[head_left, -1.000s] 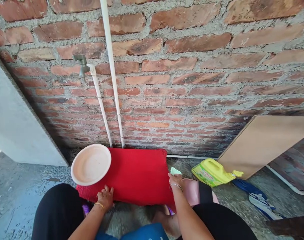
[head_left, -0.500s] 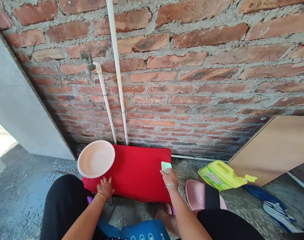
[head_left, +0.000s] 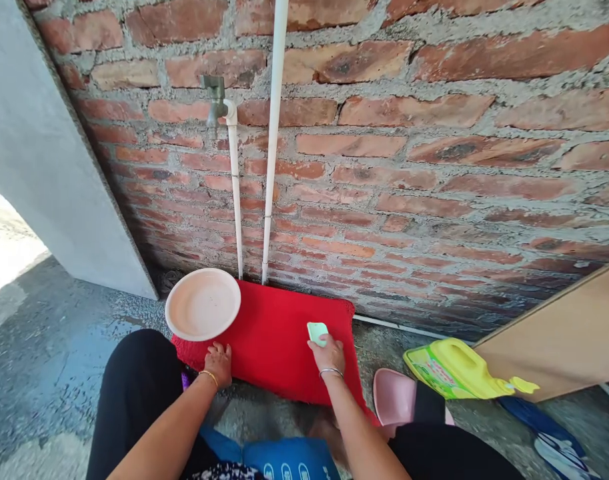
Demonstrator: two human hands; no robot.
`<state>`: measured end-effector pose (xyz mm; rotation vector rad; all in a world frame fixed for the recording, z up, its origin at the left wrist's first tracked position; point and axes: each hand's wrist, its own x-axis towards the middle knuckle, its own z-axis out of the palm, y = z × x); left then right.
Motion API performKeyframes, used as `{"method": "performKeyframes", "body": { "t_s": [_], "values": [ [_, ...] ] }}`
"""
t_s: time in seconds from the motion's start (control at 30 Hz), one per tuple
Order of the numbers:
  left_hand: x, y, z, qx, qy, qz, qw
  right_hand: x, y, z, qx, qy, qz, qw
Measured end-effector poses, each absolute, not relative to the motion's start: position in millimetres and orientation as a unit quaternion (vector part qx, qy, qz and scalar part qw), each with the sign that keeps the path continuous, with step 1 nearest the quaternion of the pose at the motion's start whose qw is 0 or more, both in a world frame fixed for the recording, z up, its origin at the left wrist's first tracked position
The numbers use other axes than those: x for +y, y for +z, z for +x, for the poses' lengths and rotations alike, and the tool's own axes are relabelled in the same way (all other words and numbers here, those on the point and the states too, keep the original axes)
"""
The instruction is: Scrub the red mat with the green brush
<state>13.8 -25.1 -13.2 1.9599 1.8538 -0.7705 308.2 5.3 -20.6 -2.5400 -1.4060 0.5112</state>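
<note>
A red cloth (head_left: 279,333) with a frilled edge lies spread over a low surface by the wall. My right hand (head_left: 330,355) is closed on a flat, pale green block with rounded corners (head_left: 317,331), held against the right half of the cloth; its underside is hidden, so I cannot tell its exact kind. My left hand (head_left: 219,364) lies on the cloth's front edge with its fingers stretched out, holding nothing. Just beyond those fingers, a pale pink basin (head_left: 203,305) rests on the cloth's left end.
A tap (head_left: 214,100) on a white pipe (head_left: 235,193) stands out from the brick wall (head_left: 384,153) behind. To the right are a pink plastic scoop-like thing (head_left: 393,397), a yellow detergent jug (head_left: 451,367), a tan board (head_left: 564,333) and slippers (head_left: 559,453). A grey slab (head_left: 84,167) leans at left.
My right hand has moved left across the cloth with the pale green block. The cloth's front right corner now reaches further out. My view has shifted; my left hand stays at the front edge.
</note>
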Motion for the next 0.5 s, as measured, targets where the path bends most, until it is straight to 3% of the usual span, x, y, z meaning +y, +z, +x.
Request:
{"method": "performKeyframes", "body": {
  "t_s": [0.27,0.5],
  "values": [
    [-24,-22,14,0.658,-0.268,0.683,0.17,-2,-33,185,-0.69,0.201,-0.693,0.059],
    [-25,-26,19,0.665,-0.265,0.679,0.162,-12,-29,249,-0.638,0.175,-0.749,0.039]
  ]
}}
